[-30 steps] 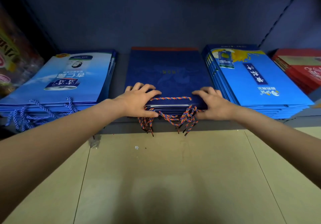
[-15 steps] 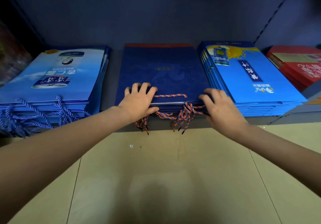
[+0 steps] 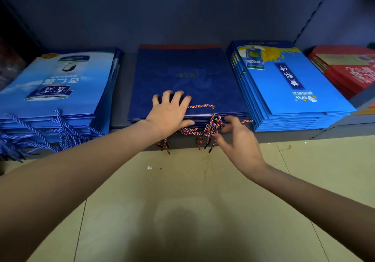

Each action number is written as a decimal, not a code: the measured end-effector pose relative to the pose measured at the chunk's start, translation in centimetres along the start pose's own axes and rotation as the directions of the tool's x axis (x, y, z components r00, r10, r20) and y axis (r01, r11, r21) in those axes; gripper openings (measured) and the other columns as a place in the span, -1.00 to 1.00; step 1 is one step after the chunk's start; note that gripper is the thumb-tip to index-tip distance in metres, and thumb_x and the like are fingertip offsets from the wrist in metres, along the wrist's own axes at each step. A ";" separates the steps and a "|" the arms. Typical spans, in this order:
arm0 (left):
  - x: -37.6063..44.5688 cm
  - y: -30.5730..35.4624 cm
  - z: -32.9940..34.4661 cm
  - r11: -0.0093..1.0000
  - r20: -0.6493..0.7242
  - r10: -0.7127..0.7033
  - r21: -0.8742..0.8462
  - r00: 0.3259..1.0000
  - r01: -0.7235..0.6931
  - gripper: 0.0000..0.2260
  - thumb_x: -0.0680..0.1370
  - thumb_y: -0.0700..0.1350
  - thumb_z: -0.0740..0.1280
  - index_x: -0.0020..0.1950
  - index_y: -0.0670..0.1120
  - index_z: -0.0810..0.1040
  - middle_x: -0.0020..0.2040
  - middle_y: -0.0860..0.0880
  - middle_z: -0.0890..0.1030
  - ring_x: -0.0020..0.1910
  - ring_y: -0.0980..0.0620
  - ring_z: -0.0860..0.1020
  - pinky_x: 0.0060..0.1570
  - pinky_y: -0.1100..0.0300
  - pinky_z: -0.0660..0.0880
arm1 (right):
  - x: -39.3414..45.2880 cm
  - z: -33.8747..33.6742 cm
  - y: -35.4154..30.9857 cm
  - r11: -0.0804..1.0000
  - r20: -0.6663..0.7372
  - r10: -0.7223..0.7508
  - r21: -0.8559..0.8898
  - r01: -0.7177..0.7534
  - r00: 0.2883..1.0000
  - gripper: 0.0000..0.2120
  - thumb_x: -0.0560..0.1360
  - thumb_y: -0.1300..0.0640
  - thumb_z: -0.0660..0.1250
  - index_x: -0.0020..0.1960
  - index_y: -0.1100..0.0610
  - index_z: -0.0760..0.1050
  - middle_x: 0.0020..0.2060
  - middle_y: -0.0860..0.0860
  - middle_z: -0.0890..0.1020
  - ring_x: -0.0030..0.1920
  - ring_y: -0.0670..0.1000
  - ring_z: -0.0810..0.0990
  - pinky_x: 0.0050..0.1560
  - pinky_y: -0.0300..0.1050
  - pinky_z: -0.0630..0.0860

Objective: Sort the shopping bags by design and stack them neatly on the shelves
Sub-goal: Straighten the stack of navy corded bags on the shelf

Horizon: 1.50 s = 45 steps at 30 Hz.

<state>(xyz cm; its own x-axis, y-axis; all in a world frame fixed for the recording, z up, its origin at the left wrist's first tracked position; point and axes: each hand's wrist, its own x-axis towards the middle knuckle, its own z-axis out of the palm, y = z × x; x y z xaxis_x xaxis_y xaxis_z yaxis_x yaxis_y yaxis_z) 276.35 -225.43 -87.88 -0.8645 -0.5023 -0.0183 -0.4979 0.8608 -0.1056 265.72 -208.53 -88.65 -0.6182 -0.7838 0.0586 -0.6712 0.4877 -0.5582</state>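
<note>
**Four bag stacks, one tangle risk**

Four stacks share the dark grey shelf. Centre: flat navy paper bags, left hand spread flat on top. Right hand, fingers loosely apart, reaches their striped cord handles; a snagged cord could drag bags askew. Red stack is cropped.

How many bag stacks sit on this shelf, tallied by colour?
Light blue stacks: 2 (sky-print stack, bright blue stack)
Dark navy stack: 1
Red stack: 1
Total: 4
</note>
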 end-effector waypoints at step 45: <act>0.0 -0.9 1.6 0.982 -0.102 0.118 0.158 0.988 -0.101 -0.40 0.49 0.22 0.11 0.30 -0.20 0.45 0.27 -0.19 0.50 0.17 -0.25 0.48 0.14 -0.27 0.39 | 1.6 -1.8 1.4 0.945 -0.005 -0.295 -0.146 0.291 0.956 -0.76 0.43 0.13 0.43 0.07 0.18 0.55 -0.08 0.12 0.47 -0.02 0.17 0.50 0.01 0.14 0.47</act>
<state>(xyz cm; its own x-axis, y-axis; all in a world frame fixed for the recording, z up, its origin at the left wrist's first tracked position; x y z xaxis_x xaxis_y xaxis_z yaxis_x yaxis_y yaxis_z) 276.89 -226.37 -89.41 -0.9196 -0.3865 0.0711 -0.3912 0.8831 -0.2592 263.06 -208.46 -87.83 -0.3949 -0.8908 0.2248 -0.8744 0.2893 -0.3896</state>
